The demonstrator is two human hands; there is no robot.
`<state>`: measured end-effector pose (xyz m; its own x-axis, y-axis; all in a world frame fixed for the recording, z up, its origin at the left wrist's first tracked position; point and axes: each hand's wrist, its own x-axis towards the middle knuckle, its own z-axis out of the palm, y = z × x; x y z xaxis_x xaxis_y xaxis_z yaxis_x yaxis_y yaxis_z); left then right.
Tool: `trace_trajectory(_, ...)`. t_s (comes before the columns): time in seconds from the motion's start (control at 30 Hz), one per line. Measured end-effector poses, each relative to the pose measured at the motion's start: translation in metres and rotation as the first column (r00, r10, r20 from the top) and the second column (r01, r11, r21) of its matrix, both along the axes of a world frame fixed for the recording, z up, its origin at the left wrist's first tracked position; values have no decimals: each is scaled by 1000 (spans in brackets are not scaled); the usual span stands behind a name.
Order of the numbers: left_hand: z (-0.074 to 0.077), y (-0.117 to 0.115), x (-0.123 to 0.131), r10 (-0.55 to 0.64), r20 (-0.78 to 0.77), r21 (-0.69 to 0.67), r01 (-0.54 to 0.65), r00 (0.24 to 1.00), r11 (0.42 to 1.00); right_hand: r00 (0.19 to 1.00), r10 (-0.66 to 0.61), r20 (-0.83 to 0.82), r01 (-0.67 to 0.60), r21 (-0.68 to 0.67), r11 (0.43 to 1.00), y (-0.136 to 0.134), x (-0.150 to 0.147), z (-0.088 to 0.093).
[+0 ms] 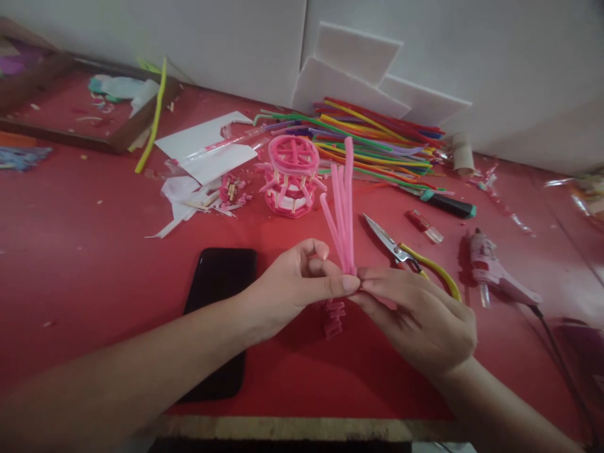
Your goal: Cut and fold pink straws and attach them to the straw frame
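Note:
Several pink pipe cleaners (345, 214) stand upright in a bunch, fanning out a little at the top. My left hand (306, 277) pinches their lower end between thumb and fingers. From the right, my right hand (419, 311) meets it there, its fingertips closed at the same spot. A folded, zigzag pink strip (333, 321) shows below my hands; whether it joins the bunch is hidden by my fingers. Beyond them a round pink frame (292, 176) built of pipe cleaners and small sticks sits on the red table (117, 251).
A black phone (221, 277) lies under my left forearm. Yellow-handled scissors (406, 251), a glue gun (495, 270) with a cord and a dark-handled cutter (448, 204) lie to the right. Behind are colourful pipe cleaners (377, 138), pink scraps (233, 192) and a wooden frame (61, 135).

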<state>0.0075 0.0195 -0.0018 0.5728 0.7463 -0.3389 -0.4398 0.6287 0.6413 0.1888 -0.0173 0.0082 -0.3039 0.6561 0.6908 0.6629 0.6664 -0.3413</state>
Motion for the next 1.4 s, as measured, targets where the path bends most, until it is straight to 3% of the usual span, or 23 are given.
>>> trace_trajectory(0.23, -2, 0, -2, -28, -39, 88, 31, 999, 996, 999, -3, -45, 2, -22, 1000, -3, -1, -3)
trace_trajectory(0.37, 0, 0, -1, 37, -35, 84, -34, 999, 996, 975, 21, -220, -78, -255, 964, 1, 0, -3)
trace_trajectory(0.47, 3, 1, 0, 94, -25, 126, -90, 995, 988, 865, -64, -497, -240, -524, 817, 1, -1, -3)
trace_trajectory(0.53, 4, 1, 1, 102, -11, 151, -99, 995, 984, 761, -122, -637, -431, -637, 640, 1, -3, -4)
trace_trajectory(0.63, 6, 0, 3, 64, 24, 162, -67, 998, 984, 599, -220, -770, -671, -632, 388, 0, -8, -6)
trace_trajectory(0.67, 6, 0, 3, 45, 38, 167, -50, 998, 985, 553, -265, -790, -711, -614, 345, 0, -10, -6)
trace_trajectory(0.73, 7, 0, 3, 14, 59, 173, -24, 998, 985, 484, -356, -799, -745, -590, 312, 0, -13, -7)
trace_trajectory(0.87, 8, 0, 1, 4, 44, 149, -11, 999, 989, 390, -435, -812, -766, -548, 336, -1, -17, -6)
trace_trajectory(1.0, 7, 1, 1, 8, -22, 110, -6, 1000, 994, 387, -407, -828, -733, -544, 409, -3, -18, -9)
trace_trajectory(1.1, 4, 0, 2, 58, -49, 67, -54, 997, 996, 504, -346, -792, -600, -609, 520, -3, -19, -12)
trace_trajectory(1.2, -1, -1, 4, 119, -21, 18, -119, 993, 993, 697, -327, -638, -324, -687, 650, -3, -20, -11)
trace_trajectory(1.3, -2, -2, 5, 133, -20, 37, -132, 991, 991, 822, -299, -485, -99, -638, 764, -2, -20, -5)
trace_trajectory(1.4, 0, -4, 5, 133, -1, 96, -133, 991, 987, 898, -229, -376, -4, -527, 850, -3, -19, 0)
